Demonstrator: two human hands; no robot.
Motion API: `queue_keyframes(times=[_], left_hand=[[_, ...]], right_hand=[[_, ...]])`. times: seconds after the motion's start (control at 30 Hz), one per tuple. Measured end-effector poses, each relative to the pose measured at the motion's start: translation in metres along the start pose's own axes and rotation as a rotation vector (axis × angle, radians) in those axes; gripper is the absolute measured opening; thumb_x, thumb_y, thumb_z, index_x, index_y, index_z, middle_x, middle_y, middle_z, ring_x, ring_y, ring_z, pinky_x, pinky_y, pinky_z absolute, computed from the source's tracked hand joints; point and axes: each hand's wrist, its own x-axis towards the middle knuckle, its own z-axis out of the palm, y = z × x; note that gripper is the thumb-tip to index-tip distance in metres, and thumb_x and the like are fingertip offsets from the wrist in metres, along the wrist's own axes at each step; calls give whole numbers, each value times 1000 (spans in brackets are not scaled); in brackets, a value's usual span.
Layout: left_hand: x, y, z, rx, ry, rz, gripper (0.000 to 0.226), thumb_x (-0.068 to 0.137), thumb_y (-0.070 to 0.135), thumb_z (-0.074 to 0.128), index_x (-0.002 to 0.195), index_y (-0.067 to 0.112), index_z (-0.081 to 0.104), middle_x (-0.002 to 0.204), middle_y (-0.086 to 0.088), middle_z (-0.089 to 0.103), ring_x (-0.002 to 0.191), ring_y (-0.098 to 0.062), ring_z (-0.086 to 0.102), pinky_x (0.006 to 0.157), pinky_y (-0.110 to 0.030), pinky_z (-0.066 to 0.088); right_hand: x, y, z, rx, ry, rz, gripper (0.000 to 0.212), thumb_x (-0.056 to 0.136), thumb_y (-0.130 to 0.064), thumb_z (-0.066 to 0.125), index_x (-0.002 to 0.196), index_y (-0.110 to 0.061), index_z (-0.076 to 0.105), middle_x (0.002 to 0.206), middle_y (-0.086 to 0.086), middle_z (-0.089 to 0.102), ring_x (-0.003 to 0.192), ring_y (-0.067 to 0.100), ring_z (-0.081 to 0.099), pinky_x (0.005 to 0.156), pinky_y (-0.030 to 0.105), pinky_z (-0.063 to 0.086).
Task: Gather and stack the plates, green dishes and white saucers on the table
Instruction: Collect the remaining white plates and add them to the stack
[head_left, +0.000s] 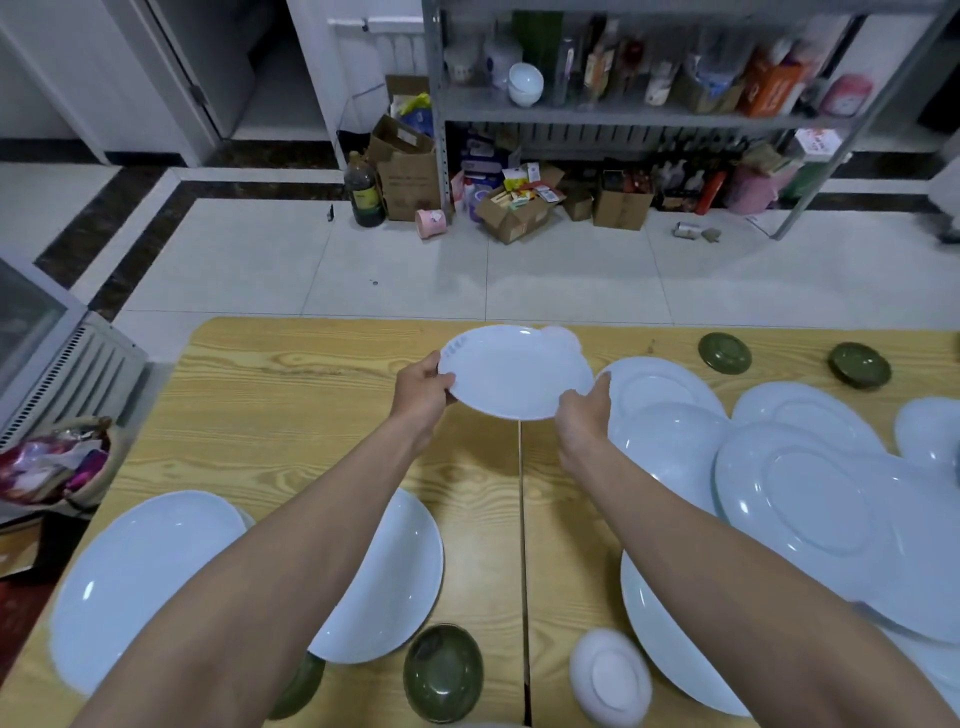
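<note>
Both hands hold a white plate (514, 371) above the far middle of the wooden table (291, 395). My left hand (422, 397) grips its left rim and my right hand (584, 415) grips its right rim. A small white saucer (563, 336) peeks out behind the plate. Several white plates lie upside down and overlapping on the right (810, 499). Two large white plates lie near left (140, 577) and under my left forearm (389, 582). Green dishes sit at far right (724, 353), (858, 365) and near the front edge (442, 673). An upturned white saucer (610, 680) lies near front.
A basket of wrapped items (57, 465) stands left of the table beside a white appliance (57, 358). Beyond the table is tiled floor with cardboard boxes (514, 210), a dark bottle (365, 189) and a metal shelf rack (644, 114).
</note>
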Motion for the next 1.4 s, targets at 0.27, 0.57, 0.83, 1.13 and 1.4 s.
queue_keyframes(times=[0.27, 0.57, 0.83, 1.13, 1.4], left_hand=[[-17, -11, -16, 143, 12, 81, 60, 86, -13, 47, 123, 32, 63, 96, 29, 66, 113, -17, 61, 101, -35, 48], [-47, -16, -41, 917, -23, 317, 55, 99, 26, 53, 151, 16, 38, 160, -2, 31, 149, -21, 21, 118, -34, 23], [-97, -34, -69, 1454, -10, 500, 62, 101, 46, 38, 155, 21, 26, 165, -3, 16, 152, -25, 9, 121, -40, 12], [-173, -68, -81, 1585, 60, 435, 60, 101, 48, 33, 155, 23, 23, 165, -1, 14, 151, -29, 10, 120, -45, 13], [-234, -112, -84, 1577, 92, 274, 61, 101, 45, 36, 156, 25, 21, 166, -2, 12, 152, -29, 8, 121, -45, 12]], right_hand=[[-18, 12, -24, 139, -222, 70, 60, 88, 13, 56, 139, -17, 52, 123, 7, 63, 99, 27, 67, 70, 42, 62], [-48, 18, -43, 373, -83, 89, 72, 81, 23, 56, 142, -16, 52, 132, 8, 59, 103, 30, 65, 57, 35, 61], [-81, 27, -52, 459, 11, 64, 75, 80, 22, 58, 144, -16, 50, 133, 10, 55, 102, 31, 63, 57, 34, 61], [-125, 44, -66, 470, -113, 23, 69, 80, 22, 57, 138, -14, 55, 120, 7, 63, 108, 34, 64, 58, 34, 61], [-163, 91, -87, 474, -208, 87, 68, 82, 21, 56, 137, -19, 52, 106, -2, 64, 90, 25, 66, 60, 37, 62]])
